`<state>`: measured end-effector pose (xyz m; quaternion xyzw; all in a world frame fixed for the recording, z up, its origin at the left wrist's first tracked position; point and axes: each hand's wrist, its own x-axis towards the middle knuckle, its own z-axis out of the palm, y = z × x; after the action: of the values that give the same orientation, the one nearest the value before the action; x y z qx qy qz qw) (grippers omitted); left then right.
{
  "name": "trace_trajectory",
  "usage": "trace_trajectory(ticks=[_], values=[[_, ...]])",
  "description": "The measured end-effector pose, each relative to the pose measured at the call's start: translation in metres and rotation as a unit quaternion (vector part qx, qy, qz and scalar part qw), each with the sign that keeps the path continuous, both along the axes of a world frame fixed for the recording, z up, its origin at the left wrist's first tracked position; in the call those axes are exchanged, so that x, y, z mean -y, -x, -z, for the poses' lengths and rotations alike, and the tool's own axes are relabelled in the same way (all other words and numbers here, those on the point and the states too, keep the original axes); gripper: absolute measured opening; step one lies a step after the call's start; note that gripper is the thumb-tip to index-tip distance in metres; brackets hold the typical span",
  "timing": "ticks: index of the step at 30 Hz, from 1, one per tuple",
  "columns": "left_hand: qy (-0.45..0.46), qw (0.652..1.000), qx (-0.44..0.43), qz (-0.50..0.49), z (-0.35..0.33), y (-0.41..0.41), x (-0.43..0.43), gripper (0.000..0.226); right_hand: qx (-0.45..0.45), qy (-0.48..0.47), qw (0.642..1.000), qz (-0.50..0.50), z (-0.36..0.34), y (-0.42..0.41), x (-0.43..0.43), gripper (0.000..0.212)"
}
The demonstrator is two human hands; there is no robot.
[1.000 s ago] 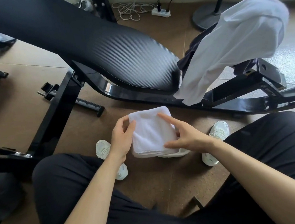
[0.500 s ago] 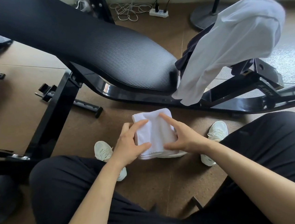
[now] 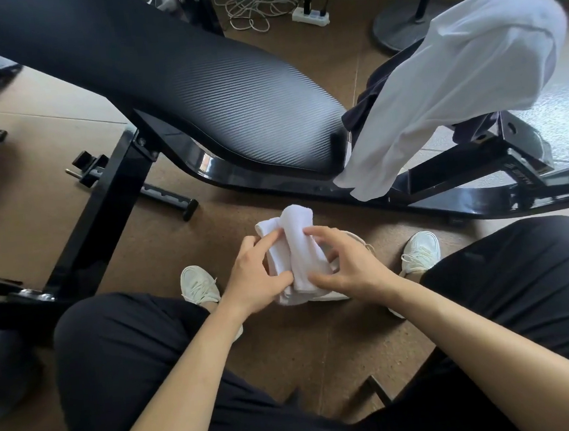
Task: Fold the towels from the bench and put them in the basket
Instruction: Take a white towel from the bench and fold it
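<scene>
While seated, gripping small white towel with both hands above brown floor, between knees. Left hand clamped on towel's left side, thumb at lower edge, fingers over top. Right hand clamped on right side, fingertips pressing a raised lengthwise fold. Beyond the grip: black padded bench; up and right of grip, larger white towel draped over bench end, over dark cloth. White sneakers either side of grip. Basket not visible.
</scene>
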<state>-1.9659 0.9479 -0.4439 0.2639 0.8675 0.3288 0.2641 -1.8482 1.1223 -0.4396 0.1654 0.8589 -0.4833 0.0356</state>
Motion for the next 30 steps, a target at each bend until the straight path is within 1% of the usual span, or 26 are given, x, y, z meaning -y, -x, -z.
trace_trajectory(ticks=[3,6,8,10,13,15,17,20,22,27,30], values=[[-0.034,0.997,0.066,-0.021,-0.003,-0.001,-0.002,0.07,0.003,-0.045,0.999,-0.013,0.005,0.001,0.005,0.075],[-0.062,0.992,0.098,-0.04,-0.004,-0.003,-0.005,0.071,0.001,-0.041,0.999,-0.022,0.005,0.001,0.01,0.079],[-0.065,0.993,0.085,-0.049,-0.002,-0.003,-0.005,0.068,-0.011,-0.02,0.999,-0.038,0.004,0.002,0.011,0.081],[-0.066,0.992,0.083,-0.065,-0.001,-0.001,-0.005,0.064,-0.016,0.019,0.999,-0.037,0.002,0.002,0.01,0.076],[-0.088,0.983,0.132,-0.09,-0.001,0.003,-0.004,0.06,-0.034,0.119,0.992,0.02,0.002,0.002,0.005,0.063],[-0.101,0.977,0.163,-0.095,-0.001,0.004,-0.004,0.059,-0.034,0.133,0.989,0.048,0.006,0.0,0.0,0.062],[-0.098,0.975,0.182,-0.086,0.004,0.004,-0.004,0.058,0.002,0.149,0.988,0.04,0.009,-0.001,-0.006,0.072],[-0.071,0.974,0.204,-0.07,0.018,0.003,-0.007,0.06,0.042,0.231,0.972,-0.01,0.015,-0.001,-0.013,0.085],[-0.056,0.972,0.22,-0.06,0.029,0.003,-0.01,0.061,0.066,0.261,0.963,-0.031,0.023,0.0,-0.019,0.091],[-0.018,0.963,0.264,-0.043,0.068,0.003,-0.029,0.065,0.152,0.265,0.95,-0.062,0.058,0.004,-0.033,0.112],[-0.017,0.95,0.307,-0.06,0.095,0.001,-0.047,0.069,0.196,0.232,0.951,-0.061,0.091,0.008,-0.043,0.116]])
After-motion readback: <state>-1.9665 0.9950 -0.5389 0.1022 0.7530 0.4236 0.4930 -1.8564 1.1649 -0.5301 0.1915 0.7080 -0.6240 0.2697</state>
